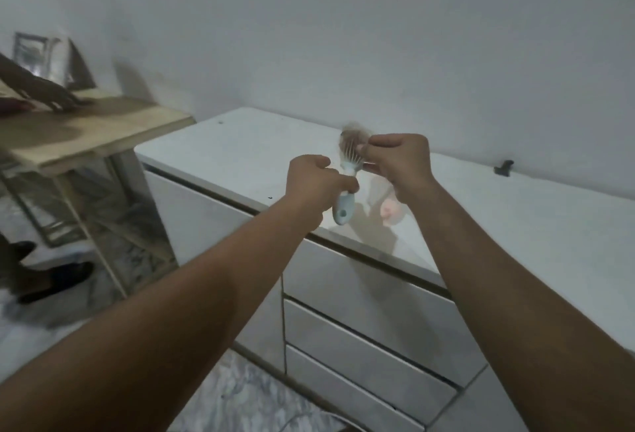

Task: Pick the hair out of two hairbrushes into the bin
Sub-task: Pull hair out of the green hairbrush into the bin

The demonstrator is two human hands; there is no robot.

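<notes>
A pale blue hairbrush [344, 203] is held upright over the white dresser top [240, 156]. My left hand [318, 182] grips its handle. A tuft of light brown hair [354, 134] sits in the bristles at the brush head. My right hand [400, 163] pinches that hair at the right side of the brush head. A pink hairbrush [390, 211] lies on the dresser top, partly hidden behind my right wrist. No bin is in view.
A wooden table [86, 132] stands to the left, with another person's hand [51, 94] on it and their dark shoes [58, 277] on the floor. The dresser has several drawers [371, 339] below. A small dark object [503, 167] sits by the wall.
</notes>
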